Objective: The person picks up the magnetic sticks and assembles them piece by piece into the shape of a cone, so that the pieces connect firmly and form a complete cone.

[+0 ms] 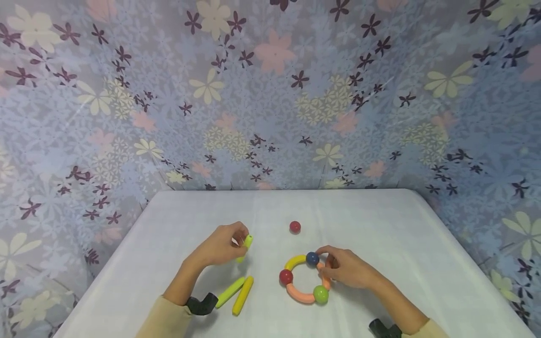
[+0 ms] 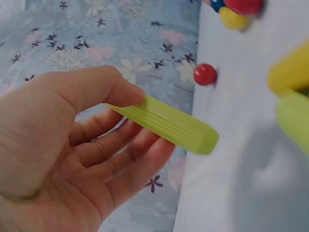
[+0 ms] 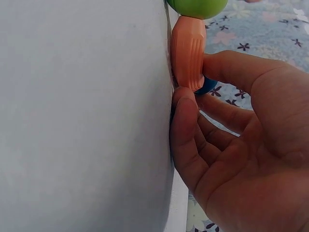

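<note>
My left hand (image 1: 221,245) pinches a lime-green ribbed stick (image 1: 246,245) between thumb and fingers, lifted off the white table (image 1: 380,220); the left wrist view shows the stick (image 2: 166,123) jutting from my left hand (image 2: 72,145). My right hand (image 1: 346,267) grips the right side of a ring of curved pieces and balls: a yellow arc (image 1: 294,261), a blue ball (image 1: 312,257), a red ball (image 1: 286,277), an orange arc (image 1: 298,295) and a green ball (image 1: 320,294). In the right wrist view my thumb and fingers of the right hand (image 3: 241,140) hold an orange piece (image 3: 188,53) below the green ball (image 3: 198,7).
A loose red ball (image 1: 295,227) lies behind the ring, also visible as a red ball (image 2: 205,74) in the left wrist view. A green stick (image 1: 230,292) and a yellow stick (image 1: 243,295) lie side by side near my left forearm. Flowered cloth (image 1: 270,94) walls the table.
</note>
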`<move>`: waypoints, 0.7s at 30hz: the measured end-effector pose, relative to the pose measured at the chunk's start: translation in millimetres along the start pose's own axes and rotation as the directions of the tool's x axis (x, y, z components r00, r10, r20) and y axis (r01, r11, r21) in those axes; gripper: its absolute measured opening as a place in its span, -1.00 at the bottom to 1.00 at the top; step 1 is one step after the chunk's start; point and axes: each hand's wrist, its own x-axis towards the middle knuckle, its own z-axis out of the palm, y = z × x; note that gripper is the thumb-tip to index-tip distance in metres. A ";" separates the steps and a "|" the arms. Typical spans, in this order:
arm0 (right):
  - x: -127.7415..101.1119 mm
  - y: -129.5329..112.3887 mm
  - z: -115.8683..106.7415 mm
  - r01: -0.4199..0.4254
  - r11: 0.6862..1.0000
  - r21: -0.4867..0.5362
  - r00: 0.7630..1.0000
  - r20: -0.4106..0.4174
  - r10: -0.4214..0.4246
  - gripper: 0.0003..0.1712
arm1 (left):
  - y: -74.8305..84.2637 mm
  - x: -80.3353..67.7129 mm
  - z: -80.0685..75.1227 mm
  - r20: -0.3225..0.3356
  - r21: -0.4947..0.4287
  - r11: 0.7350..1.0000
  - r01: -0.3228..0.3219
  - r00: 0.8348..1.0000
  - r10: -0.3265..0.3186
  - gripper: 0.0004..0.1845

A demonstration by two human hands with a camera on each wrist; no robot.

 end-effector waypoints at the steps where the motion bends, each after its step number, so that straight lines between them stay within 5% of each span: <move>1: 0.0 0.4 0.1 0.000 1.000 -0.002 1.000 -0.001 0.000 -0.44 | 2.2 2.6 0.7 -0.020 -0.029 1.000 -0.010 1.000 0.010 -0.74; 6: -1.8 0.4 -0.5 0.007 1.000 -0.003 1.000 0.001 -0.007 -0.44 | 15.0 13.9 6.9 -0.070 -0.151 0.988 -0.042 0.997 0.031 -0.75; 21: 1.1 0.1 0.1 -0.005 1.000 -0.029 1.000 0.004 0.006 -0.42 | 41.9 26.6 47.7 0.052 -0.306 0.951 -0.032 0.997 0.050 -0.72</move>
